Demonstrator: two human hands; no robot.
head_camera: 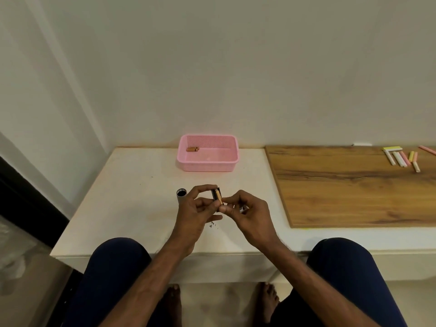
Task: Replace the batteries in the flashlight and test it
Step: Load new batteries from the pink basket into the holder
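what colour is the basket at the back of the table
Pink, with a perforated back wall; the basket shows in the head view.

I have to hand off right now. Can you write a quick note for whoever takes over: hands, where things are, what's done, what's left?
Left hand: holding the black battery holder.
Right hand: pinching a copper battery at the holder; seated or not, cannot tell.
Flashlight body: open, upright on the white table beside the left hand.
Pink basket: more batteries at its back left.
Done: flashlight opened, holder out.
Left: finish the batteries, reassemble, test.
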